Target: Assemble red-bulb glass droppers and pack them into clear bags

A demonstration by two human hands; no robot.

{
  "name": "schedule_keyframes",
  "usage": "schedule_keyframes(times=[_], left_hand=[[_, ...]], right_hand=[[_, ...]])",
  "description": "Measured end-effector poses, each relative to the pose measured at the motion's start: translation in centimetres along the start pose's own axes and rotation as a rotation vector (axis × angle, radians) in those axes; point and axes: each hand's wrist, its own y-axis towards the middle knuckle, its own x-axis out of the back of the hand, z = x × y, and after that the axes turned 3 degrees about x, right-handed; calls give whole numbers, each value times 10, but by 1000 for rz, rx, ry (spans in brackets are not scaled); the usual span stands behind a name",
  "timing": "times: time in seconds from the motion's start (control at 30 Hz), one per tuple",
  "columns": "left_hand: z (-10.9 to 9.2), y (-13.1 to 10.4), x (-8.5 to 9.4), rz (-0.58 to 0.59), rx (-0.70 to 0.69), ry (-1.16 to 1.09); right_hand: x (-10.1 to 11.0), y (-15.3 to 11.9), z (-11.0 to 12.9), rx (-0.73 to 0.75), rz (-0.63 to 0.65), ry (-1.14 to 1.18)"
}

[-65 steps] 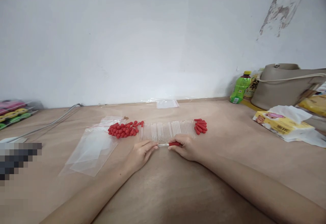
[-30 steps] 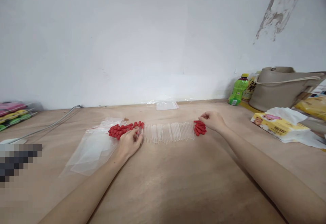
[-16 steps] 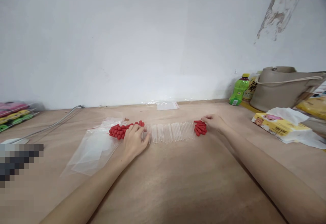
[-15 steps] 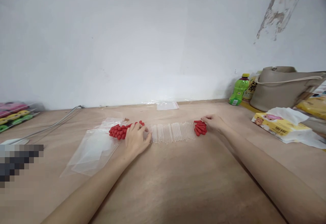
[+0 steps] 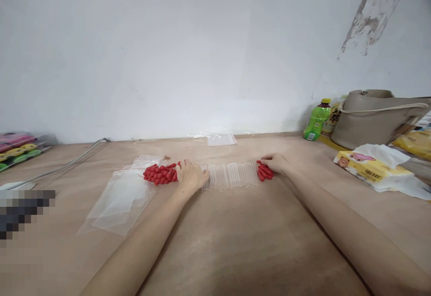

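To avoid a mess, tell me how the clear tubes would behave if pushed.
Being slim and straight, the clear tubes are probably stiff, and perhaps fragile. Lined up side by side on the table, they would likely roll or shift together.

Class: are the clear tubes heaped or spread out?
Spread out: the clear tubes lie side by side, between the left hand and right hand.
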Motion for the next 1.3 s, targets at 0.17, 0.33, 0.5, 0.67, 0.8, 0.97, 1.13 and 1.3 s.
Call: schedule_keyframes(times=[0.17, 0.33, 0.5, 0.67, 0.8, 0.97, 1.13, 1.3], left_hand=[[0, 2, -2, 17, 1, -32], [2, 6, 9, 19, -68, -100], [10, -7, 31, 25, -251, -208], [33, -48, 23, 62, -540, -434], [47, -68, 5, 72, -631, -591], [47, -67, 0, 50, -632, -661], [44, -65, 1, 46, -646, -684], [44, -65, 1, 52, -676, -680]], right_hand=[[-6, 4, -5, 12, -71, -37], [6, -4, 9, 90, -172, -73], [6, -29, 43, 254, -244, 68], [-33, -79, 73, 608, -60, 235], [-58, -117, 83, 746, 75, 223], [-64, -131, 89, 737, 145, 236], [-64, -130, 93, 750, 173, 239], [-68, -131, 92, 757, 155, 231]])
